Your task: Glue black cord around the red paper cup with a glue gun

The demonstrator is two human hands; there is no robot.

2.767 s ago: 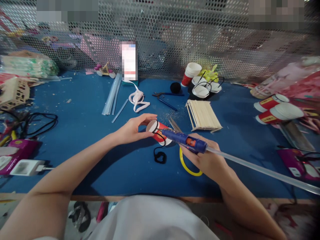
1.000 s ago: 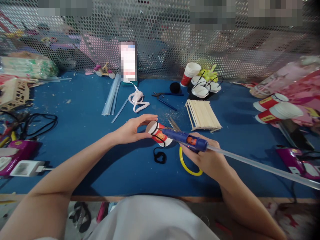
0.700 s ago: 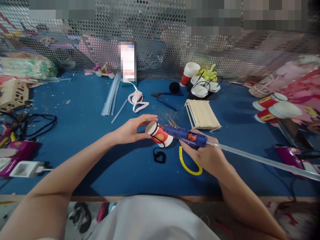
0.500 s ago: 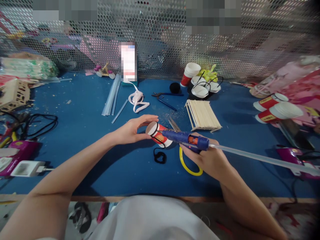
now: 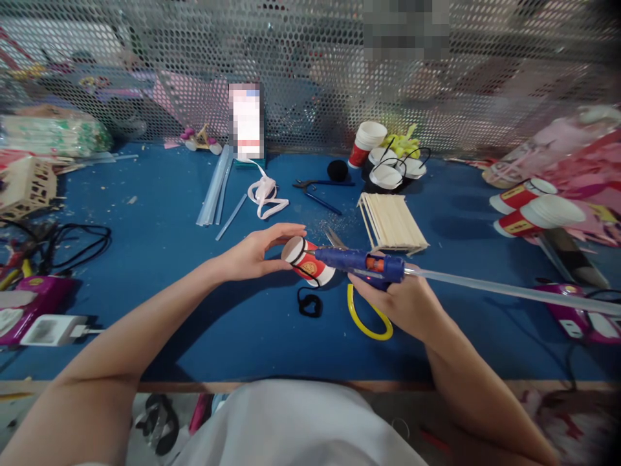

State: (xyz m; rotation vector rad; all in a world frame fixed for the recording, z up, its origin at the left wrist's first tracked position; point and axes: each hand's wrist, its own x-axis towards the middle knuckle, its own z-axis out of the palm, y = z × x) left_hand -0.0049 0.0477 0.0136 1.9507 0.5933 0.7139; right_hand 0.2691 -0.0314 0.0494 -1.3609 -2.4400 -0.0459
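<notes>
My left hand [image 5: 264, 254] grips a red and white paper cup [image 5: 308, 266] that lies tilted, its open end toward the hand. A black cord [image 5: 310, 305] runs around the cup near its rim, and its loose end lies coiled on the blue table. My right hand [image 5: 402, 294] is wrapped around a blue glue gun [image 5: 347, 260], with a long clear glue stick reaching out of its back. The nozzle is at the cup's side by the cord; whether it touches, I cannot tell. Partly under the gun lie yellow-handled scissors [image 5: 371, 320].
A popsicle-stick stand [image 5: 394, 222], blue pliers [image 5: 323, 192], a black yarn ball [image 5: 337, 170] and white ribbon [image 5: 266, 191] lie beyond my hands. Stacked cups [image 5: 369, 142] stand at the back by a perforated metal screen [image 5: 301, 77]. Purple power strips [image 5: 53, 301] sit at both sides.
The gun's back end and glue stick have tipped slightly upward, with the nozzle still at the cup. My left hand and the cup stay nearly in place; the whole view has shifted slightly.
</notes>
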